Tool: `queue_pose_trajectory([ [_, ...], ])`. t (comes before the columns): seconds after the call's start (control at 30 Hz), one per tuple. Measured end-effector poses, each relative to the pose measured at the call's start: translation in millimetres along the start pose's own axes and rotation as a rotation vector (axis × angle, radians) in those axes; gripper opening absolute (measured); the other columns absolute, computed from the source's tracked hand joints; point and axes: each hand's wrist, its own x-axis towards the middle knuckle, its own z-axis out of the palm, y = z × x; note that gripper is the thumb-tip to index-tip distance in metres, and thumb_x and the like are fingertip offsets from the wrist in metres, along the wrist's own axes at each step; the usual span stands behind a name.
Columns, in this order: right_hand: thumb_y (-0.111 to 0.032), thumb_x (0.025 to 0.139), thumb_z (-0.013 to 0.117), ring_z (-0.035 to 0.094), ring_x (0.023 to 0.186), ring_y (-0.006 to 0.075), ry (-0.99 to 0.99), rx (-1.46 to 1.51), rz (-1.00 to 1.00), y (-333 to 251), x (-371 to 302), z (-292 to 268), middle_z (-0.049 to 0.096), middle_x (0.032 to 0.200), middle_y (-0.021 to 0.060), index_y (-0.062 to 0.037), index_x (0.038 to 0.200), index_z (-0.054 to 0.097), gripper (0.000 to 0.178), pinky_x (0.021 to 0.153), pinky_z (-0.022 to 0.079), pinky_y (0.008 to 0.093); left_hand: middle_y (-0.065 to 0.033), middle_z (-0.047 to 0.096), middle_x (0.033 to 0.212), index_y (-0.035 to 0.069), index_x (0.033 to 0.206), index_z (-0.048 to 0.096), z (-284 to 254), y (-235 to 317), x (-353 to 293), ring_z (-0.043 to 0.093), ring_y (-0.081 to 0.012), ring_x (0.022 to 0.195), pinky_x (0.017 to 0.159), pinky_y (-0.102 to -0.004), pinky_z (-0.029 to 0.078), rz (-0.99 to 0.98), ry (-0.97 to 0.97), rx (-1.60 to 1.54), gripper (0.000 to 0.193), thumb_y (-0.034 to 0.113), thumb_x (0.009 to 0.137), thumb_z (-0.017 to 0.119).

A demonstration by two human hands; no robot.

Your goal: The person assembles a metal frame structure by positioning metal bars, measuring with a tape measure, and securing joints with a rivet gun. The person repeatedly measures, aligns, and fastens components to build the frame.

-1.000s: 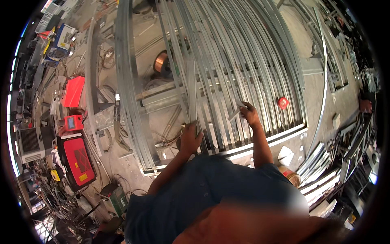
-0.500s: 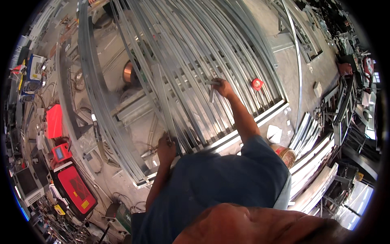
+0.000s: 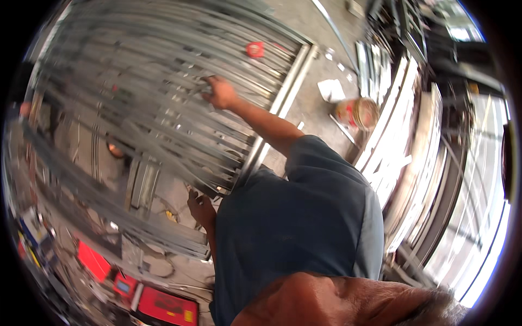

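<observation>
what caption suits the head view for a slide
Bare right hand over long grey metal bars, a rounded red tape measure nearby.

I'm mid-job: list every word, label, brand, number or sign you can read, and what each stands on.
No text is readable.
Small red rounded case: pale marking, too blurred.
Round tub with red-marked side: too blurred.
Red boxy device with blue display: too small.
Flat red rectangular machine with yellow label: too small.
</observation>
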Motion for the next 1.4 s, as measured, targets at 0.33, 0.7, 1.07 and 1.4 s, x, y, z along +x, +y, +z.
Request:
queue_pose_trajectory([
  [0.33,-0.017,0.089,0.064,0.065,0.101,0.0342,0.472,0.240,0.239,14,-282,-113,0.064,0.113,0.0177,-0.0045,0.125,0.057,0.039,0.086,0.053,0.0419,-0.0151,0.066,0.112,0.000,0.138,0.052,54,26,-49,0.065,-0.0234,0.096,0.082,-0.0352,0.053,0.401,-0.397,-0.113,0.049,0.008,0.092,0.062],
  [0.7,-0.031,0.083,0.062,0.066,0.105,0.0395,0.566,0.103,1.130,213,-505,-160,0.070,0.109,0.0236,-0.0011,0.125,0.060,0.052,0.092,0.051,0.0468,-0.0165,0.072,0.103,-0.001,0.134,0.056,166,33,-110,0.070,-0.0241,0.091,0.082,-0.0361,0.056,0.414,-0.836,0.016,0.054,0.021,0.086,0.068],
  [1.07,-0.031,0.078,0.063,0.062,0.116,0.0378,0.528,0.332,1.409,373,-540,-262,0.065,0.120,0.0287,0.0015,0.130,0.060,0.061,0.100,0.048,0.0425,-0.0160,0.073,0.104,-0.002,0.132,0.057,370,224,-124,0.071,-0.0245,0.093,0.083,-0.0338,0.054,0.476,-1.000,0.361,0.050,0.015,0.086,0.067],
  [1.4,-0.029,0.079,0.065,0.062,0.117,0.0380,0.711,0.459,1.700,492,-569,-369,0.065,0.122,0.0266,0.0006,0.131,0.059,0.060,0.101,0.048,0.0422,-0.0163,0.073,0.102,-0.003,0.131,0.058,596,435,-150,0.071,-0.0263,0.093,0.085,-0.0358,0.054,0.800,-1.192,0.560,0.049,0.013,0.085,0.067],
])
